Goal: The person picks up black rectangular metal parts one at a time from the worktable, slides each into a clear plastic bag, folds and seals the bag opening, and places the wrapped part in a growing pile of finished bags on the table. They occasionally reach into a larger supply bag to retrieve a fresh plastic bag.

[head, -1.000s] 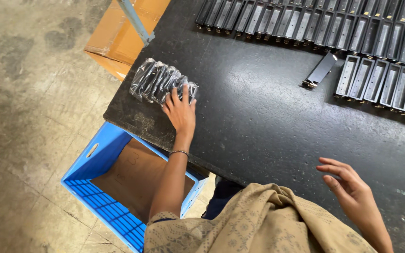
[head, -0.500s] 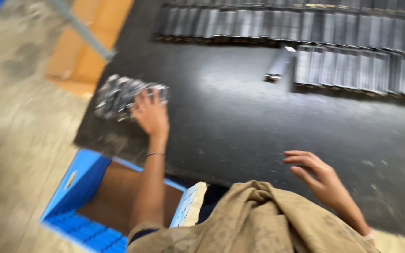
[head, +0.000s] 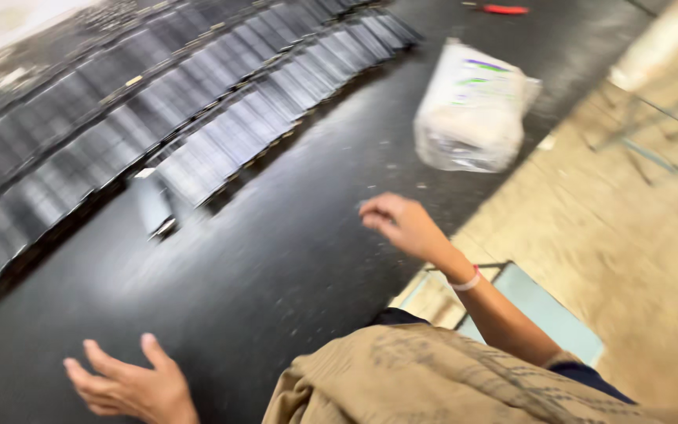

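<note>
- White plastic bag [head: 472, 106] lies on the black table [head: 276, 267] near its edge, just beyond the right hand [head: 398, 224].
- Right hand is loosely curled, empty; approaching the bag squarely seems wise.
- Left hand [head: 131, 385] is open, empty, well apart.
- Rows of dark flat packs [head: 198, 118] stay clear.

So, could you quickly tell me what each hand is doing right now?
Left hand: open, fingers spread, empty, over the black table.
Right hand: loosely curled, apparently empty, though blurred.
</note>
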The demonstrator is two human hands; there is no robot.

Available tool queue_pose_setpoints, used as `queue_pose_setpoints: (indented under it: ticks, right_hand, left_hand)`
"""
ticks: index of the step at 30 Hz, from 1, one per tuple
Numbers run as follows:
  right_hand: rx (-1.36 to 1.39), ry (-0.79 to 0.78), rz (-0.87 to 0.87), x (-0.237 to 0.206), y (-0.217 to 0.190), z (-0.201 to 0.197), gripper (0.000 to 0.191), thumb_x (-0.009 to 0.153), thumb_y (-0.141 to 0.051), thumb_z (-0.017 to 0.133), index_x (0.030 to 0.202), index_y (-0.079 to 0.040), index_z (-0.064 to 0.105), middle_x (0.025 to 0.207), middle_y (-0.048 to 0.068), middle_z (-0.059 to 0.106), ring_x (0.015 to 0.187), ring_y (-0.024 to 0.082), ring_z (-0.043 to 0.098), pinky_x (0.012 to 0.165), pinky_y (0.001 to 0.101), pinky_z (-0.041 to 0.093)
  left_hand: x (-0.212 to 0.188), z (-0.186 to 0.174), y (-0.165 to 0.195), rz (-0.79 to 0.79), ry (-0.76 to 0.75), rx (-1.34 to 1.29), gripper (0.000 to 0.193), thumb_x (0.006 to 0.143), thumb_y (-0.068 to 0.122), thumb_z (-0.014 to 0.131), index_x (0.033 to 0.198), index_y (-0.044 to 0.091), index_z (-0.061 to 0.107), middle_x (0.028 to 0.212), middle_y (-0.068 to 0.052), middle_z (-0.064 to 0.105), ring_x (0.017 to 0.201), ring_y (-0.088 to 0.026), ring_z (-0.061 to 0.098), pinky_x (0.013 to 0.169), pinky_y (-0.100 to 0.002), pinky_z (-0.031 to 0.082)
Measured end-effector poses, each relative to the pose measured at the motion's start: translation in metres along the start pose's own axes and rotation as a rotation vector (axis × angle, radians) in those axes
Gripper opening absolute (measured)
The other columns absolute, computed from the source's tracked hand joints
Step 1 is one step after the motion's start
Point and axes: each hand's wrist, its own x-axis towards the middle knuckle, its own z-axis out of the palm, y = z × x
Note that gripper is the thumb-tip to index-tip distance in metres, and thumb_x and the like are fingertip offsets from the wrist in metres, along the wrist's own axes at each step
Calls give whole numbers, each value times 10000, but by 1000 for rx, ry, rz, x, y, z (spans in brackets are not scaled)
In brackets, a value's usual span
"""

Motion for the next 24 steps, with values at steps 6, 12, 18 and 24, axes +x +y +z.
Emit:
queue_pose_setpoints:
  ticks: [6, 12, 18, 24]
  right_hand:
    - [-398, 532, 87, 33, 131, -108, 207, 964, -38, 592, 1145, -30, 690, 1135, 180, 692, 1070, 392, 659, 935, 455, 515]
    - [-484, 488, 101, 77, 211, -157, 227, 878, -27, 667, 1104, -38, 683, 1155, 166, 688, 1112, 384, 624, 953, 463, 489]
    - [-617, 399, 110, 83, 226, -169, 254, 771, -21, 700, 1020, -71, 709, 1100, 130, 696, 1080, 348, 634, 923, 443, 499]
    - [-503, 523, 84, 72, 191, -184, 47, 908, -93, 717, 946, -90, 745, 990, 92, 730, 965, 314, 675, 833, 419, 522]
  left_hand:
    - [-31, 31, 135, 82, -141, -227, 745, 1003, 346, 747, 1612, 58, 427, 1682, -255, 280, 1554, -456, 319, 1227, -597, 293]
    - [-35, 35, 200, 63, -198, -236, 687, 987, 286, 731, 1563, 31, 457, 1642, -264, 296, 1451, -443, 424, 1161, -564, 385]
    - [-46, 38, 218, 48, -163, -267, 650, 968, 257, 739, 1514, 1, 499, 1618, -258, 313, 1476, -461, 412, 1175, -553, 402]
    - [-51, 22, 264, 96, -186, -372, 585, 949, 223, 724, 1456, 8, 527, 1564, -255, 407, 1452, -445, 427, 1180, -526, 383]
